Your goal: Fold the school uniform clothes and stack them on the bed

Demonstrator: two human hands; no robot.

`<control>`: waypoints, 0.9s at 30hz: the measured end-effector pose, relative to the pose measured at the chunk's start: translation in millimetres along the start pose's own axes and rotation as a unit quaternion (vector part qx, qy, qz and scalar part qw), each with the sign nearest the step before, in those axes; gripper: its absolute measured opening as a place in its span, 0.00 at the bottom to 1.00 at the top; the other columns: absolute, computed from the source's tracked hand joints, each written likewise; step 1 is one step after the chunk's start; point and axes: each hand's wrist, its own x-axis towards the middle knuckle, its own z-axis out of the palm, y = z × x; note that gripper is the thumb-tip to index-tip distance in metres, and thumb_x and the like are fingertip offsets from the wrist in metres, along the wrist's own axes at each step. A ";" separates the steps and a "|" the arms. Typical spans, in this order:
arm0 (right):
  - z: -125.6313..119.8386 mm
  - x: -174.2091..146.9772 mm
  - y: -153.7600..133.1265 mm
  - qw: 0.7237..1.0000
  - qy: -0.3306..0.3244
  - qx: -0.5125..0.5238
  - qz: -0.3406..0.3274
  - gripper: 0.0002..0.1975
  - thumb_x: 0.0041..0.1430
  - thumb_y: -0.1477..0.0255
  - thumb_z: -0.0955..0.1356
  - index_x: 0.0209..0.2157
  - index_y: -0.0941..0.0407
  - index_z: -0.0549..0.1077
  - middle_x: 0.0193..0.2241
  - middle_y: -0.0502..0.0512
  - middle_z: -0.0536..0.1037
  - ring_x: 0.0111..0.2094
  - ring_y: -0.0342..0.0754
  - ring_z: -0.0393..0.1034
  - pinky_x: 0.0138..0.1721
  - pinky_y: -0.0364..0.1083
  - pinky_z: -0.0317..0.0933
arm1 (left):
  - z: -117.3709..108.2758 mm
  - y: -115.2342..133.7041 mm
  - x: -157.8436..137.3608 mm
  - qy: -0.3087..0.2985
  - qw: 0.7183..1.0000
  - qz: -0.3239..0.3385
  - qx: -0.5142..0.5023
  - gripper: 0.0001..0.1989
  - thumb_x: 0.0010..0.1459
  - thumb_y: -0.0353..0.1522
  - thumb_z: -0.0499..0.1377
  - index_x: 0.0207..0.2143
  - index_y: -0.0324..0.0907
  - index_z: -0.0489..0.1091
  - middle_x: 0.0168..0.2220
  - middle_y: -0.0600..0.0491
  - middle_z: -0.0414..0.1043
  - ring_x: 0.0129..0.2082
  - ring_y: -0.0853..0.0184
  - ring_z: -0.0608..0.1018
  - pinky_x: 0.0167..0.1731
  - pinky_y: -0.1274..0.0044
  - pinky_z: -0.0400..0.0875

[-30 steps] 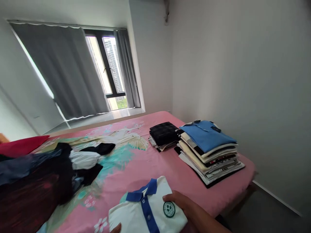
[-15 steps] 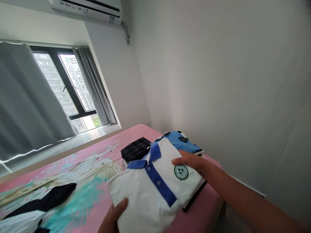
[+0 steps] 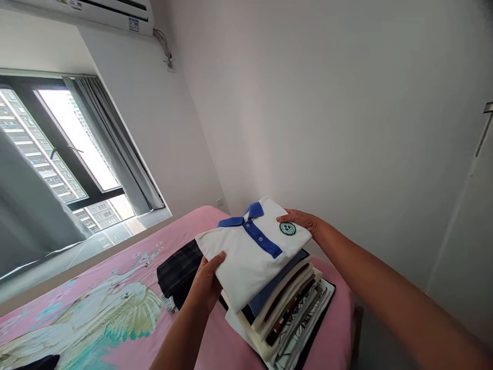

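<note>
A folded white polo shirt (image 3: 246,257) with a blue collar, a blue button strip and a round green badge is held between both hands. My left hand (image 3: 206,280) grips its near left edge, thumb on top. At the far right side my right hand (image 3: 300,221) pinches the shirt by the badge, its fingers hidden underneath. Directly below is a tall stack of folded clothes (image 3: 296,308) in beige, blue, grey and patterned cloth. I cannot tell whether the shirt touches the top of the stack.
Left of the stack lies a folded dark checked garment (image 3: 179,272). The bed (image 3: 192,226) has a pink flowered sheet, with a wall (image 3: 327,128) on its right. A black cloth (image 3: 40,362) shows at the lower left. A curtained window (image 3: 77,149) stands beyond.
Both hands have carried the polo shirt forward, over the stack. The view has turned right, and the stack's layered side now shows, with its blue top garment mostly covered.
</note>
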 end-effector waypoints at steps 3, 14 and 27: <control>-12.7 11.0 28.8 0.999 0.026 -0.008 0.036 0.21 0.42 0.69 0.74 0.40 0.61 0.71 0.30 0.57 0.79 0.28 0.48 0.74 0.33 0.48 0.70 | -10.4 -25.8 15.9 0.009 0.999 -0.047 0.011 0.23 0.49 0.31 0.63 0.49 0.41 0.63 0.42 0.46 0.74 0.36 0.63 0.78 0.39 0.70 0.74; -19.0 -7.3 42.1 0.994 0.080 -0.063 0.035 0.23 0.44 0.63 0.73 0.41 0.60 0.72 0.37 0.59 0.79 0.34 0.48 0.74 0.38 0.47 0.68 | -13.3 -43.4 -26.8 -0.050 0.987 -0.115 0.104 0.31 0.47 0.40 0.65 0.53 0.50 0.58 0.38 0.52 0.72 0.27 0.69 0.76 0.25 0.76 0.73; 59.0 -6.1 -2.4 0.881 0.297 -0.346 -0.126 0.29 0.57 0.57 0.62 0.56 0.57 0.61 0.58 0.60 0.60 0.60 0.55 0.49 0.60 0.55 0.39 | -44.2 -46.3 -45.8 0.074 0.869 0.267 0.409 0.25 0.57 0.47 0.52 0.54 0.47 0.62 0.53 0.48 0.65 0.54 0.58 0.66 0.53 0.67 0.61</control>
